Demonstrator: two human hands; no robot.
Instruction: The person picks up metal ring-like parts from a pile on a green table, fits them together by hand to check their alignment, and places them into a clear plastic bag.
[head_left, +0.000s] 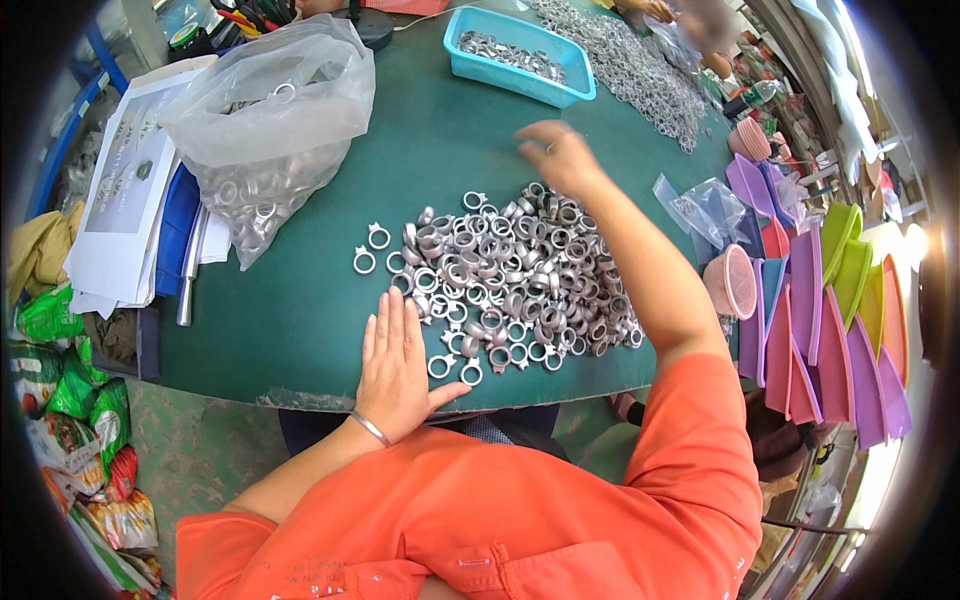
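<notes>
A broad pile of silver-grey metal rings (pixel 520 270), many with a small lug on the rim, lies on the green table in front of me. My left hand (pixel 392 365) rests flat at the pile's near left edge, fingers together and stretched forward, thumb out toward the rings. A bangle circles that wrist. Beyond the far side of the pile, my right hand (pixel 562 160) is raised over the table with its fingers bent. Motion smears the fingertips, so whether anything is in them does not show. A few rings lie loose along the pile's left side.
A turquoise basket (pixel 470 75) of rings stands at the back, beside a large spread of rings (pixel 640 75). A clear bag of rings (pixel 265 150) and papers (pixel 130 180) are at left. Coloured plastic bins (pixel 800 330) line the right. Another person's hand (pixel 655 10) is far off.
</notes>
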